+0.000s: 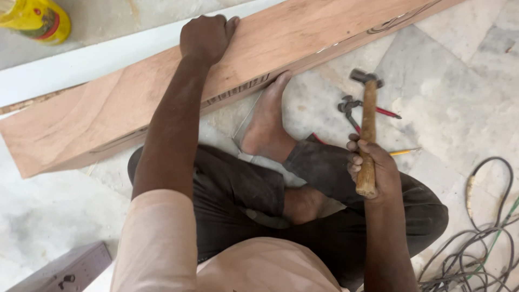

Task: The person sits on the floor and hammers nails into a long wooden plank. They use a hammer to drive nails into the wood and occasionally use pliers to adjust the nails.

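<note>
I sit cross-legged on a stone floor. My left hand (205, 35) rests fingers-down on the far edge of a long reddish-brown wooden board (113, 108) that lies slanted across the floor in front of me. My bare foot (266, 121) is pressed against the board's near edge. My right hand (373, 167) grips the wooden handle of a hammer (368, 116), whose metal head points away from me, above the floor.
Red-handled pincers (354, 108) and a yellow pencil (404, 152) lie on the floor near the hammer. Tangled cables (476, 249) sit at the lower right. A yellow bottle (35, 19) stands at the top left beside a white strip (81, 62). A grey box (65, 267) sits at the lower left.
</note>
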